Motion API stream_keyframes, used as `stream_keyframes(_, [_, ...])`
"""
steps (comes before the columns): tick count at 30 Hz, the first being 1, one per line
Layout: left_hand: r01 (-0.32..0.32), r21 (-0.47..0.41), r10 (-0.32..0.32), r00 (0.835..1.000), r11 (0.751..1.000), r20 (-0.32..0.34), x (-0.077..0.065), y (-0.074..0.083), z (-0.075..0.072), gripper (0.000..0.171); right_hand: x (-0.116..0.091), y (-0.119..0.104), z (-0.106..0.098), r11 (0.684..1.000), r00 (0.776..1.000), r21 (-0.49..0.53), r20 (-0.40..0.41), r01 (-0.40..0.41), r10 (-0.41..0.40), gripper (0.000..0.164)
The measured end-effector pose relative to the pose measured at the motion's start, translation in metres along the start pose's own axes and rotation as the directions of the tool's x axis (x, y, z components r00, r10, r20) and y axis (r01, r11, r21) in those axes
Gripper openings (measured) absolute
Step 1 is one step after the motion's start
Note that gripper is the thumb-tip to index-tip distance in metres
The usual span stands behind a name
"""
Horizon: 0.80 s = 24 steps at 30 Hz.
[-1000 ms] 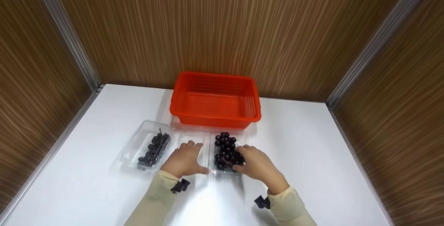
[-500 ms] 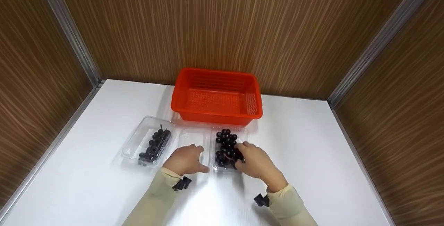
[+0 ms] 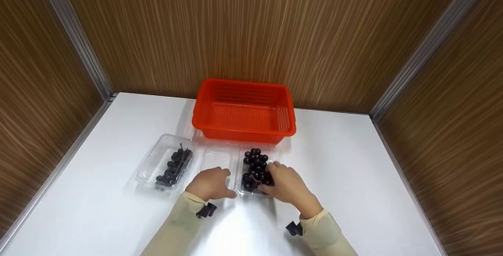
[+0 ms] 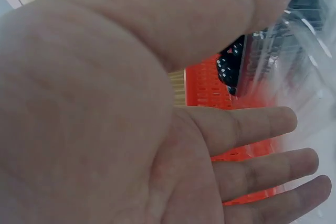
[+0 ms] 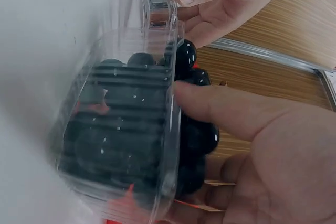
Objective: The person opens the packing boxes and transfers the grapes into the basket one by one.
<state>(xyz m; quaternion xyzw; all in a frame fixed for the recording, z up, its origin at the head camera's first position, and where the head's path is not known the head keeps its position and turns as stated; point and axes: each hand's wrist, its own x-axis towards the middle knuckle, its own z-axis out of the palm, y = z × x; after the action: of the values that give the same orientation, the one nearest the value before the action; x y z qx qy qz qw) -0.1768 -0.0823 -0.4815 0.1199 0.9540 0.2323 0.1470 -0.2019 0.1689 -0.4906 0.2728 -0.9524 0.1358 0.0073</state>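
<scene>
One bunch of glossy, round dark grapes sits in a clear, ribbed plastic box on your smooth white table. Your right grip grasps it, thumb opposite curled fingers; your left grip is released and loosely spread near the transparent lid. Behind stands a red, perforated, rectangular basket.

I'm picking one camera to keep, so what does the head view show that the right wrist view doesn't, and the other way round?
Only the head view shows the sleeves, the black wrist mounts and the whole open top of the red basket.

Only the right wrist view shows the right clear container side-on, its ridged wall facing the camera.

Both show the dark grapes, left hand, right hand and wood-grain panels.
</scene>
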Motion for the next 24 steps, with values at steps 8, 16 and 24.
stream_keyframes(8, [-0.001,-0.004,0.001,1.0,1.0,0.001,-0.0007,-0.0039,0.0025,0.068,0.0005,0.0017,0.0013,1.0,1.0,0.023,-0.016,0.02,-0.019,0.033])
stream_keyframes(16, [-0.017,0.004,0.017,1.0,1.0,-0.018,-0.0017,-0.0034,0.0028,0.063,0.0025,0.0003,0.0006,0.992,0.98,-0.017,-0.151,0.126,-0.127,0.026])
stream_keyframes(24, [-0.009,-0.007,0.009,1.0,1.0,-0.011,-0.0013,-0.0022,-0.0009,0.065,0.0066,-0.0023,-0.0022,0.98,0.952,-0.032,-0.233,0.196,-0.198,0.018])
